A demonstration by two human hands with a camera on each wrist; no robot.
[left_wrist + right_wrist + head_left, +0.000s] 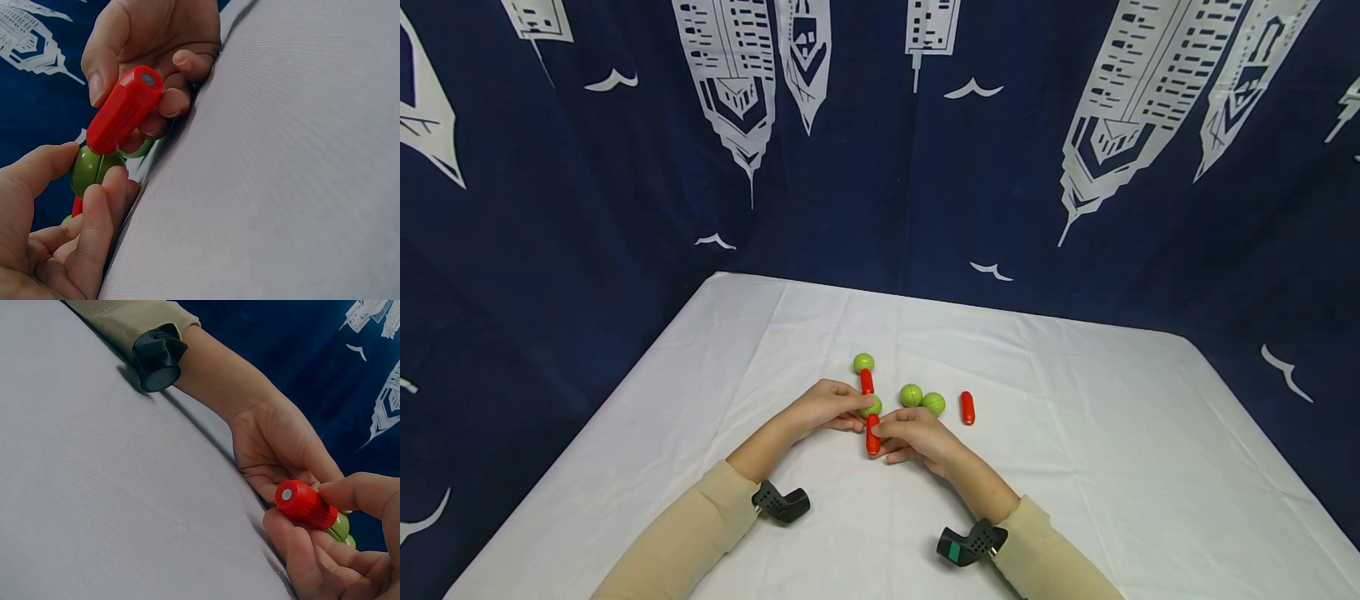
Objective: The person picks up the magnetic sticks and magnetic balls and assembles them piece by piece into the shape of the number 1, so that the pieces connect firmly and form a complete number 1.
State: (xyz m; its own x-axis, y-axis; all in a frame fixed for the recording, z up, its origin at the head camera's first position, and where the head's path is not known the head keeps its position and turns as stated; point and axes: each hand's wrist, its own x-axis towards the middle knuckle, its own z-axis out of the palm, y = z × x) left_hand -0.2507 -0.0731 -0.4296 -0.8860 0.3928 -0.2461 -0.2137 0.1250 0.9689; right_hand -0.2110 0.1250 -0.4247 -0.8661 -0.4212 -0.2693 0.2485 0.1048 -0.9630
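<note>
My left hand [835, 404] pinches a green ball [94, 170] between thumb and fingers. A red rod [867, 382] runs from the far side of that ball to another green ball [863, 362], all in one line. My right hand [921, 435] holds a second red rod [125, 111] between thumb and fingers. Its far end meets the near side of the pinched ball. The rod's free end, facing me, shows a small grey disc [287, 494] set in the red. In the right wrist view the ball is partly hidden behind this rod.
Beyond my right hand, two loose green balls [912, 395] lie side by side on the white cloth [1075, 467]. A loose red rod [967, 408] lies to their right. A dark blue curtain with white building prints [880, 208] hangs behind the table.
</note>
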